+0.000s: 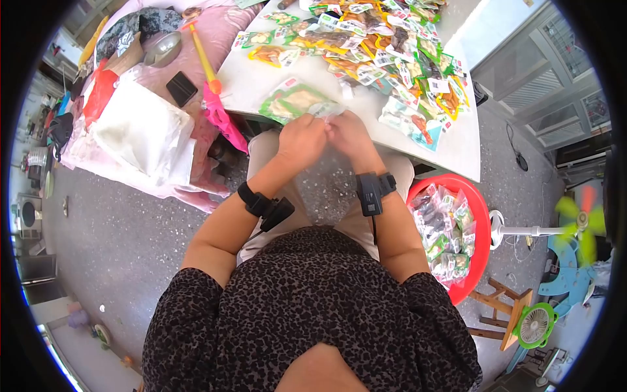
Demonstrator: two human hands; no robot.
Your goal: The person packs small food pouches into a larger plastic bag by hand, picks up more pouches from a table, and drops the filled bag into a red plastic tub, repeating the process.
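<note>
A clear food packet with green edges and pale contents (294,103) lies partly over the near edge of the white table (320,77). My left hand (303,140) is closed on its near end. Close beside it, almost touching, my right hand (349,132) pinches the packet's clear right corner with bent fingers. What sits exactly between the fingertips is too small to make out. A large pile of similar food packets (385,46) covers the back and right of the table. One blue-and-white packet (411,123) lies apart, right of my hands.
A red basin (481,245) full of packets stands on the floor at my right. Leftward, a pink-covered surface (78,153) holds white sheets (140,127), a dark phone (181,89) and a metal bowl (163,51). A fan with green blades (580,219) and a wooden stool (516,313) stand at right.
</note>
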